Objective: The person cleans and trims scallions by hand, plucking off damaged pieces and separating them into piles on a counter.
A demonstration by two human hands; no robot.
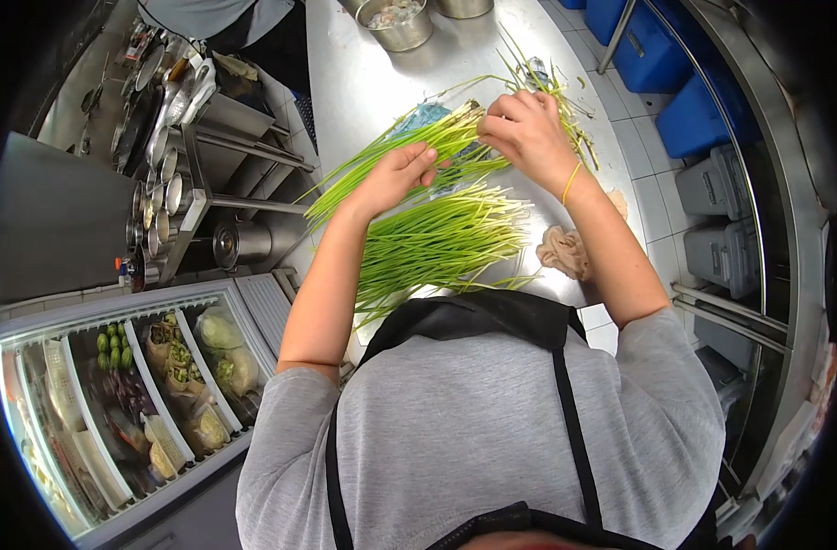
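My left hand (402,176) is over the upper pile of long, thin chives (382,147), its thumb and fingers closed on some stalks. At the pale root ends is my right hand (531,137), fingers pinched together. What those fingers hold is too small to make out. Blue plastic (427,116) shows under the upper pile. Nearer my body lies a second bunch of chives (446,238), its white ends lined up to the right. Loose trimmings (579,137) are scattered beyond my right hand.
The steel table (345,55) carries a metal pot (400,26) at the far end and a crumpled brown cloth (565,253) by my right forearm. An open chiller (143,385) with vegetables stands lower left. Blue bins (652,55) line the right. Another person (235,23) is upper left.
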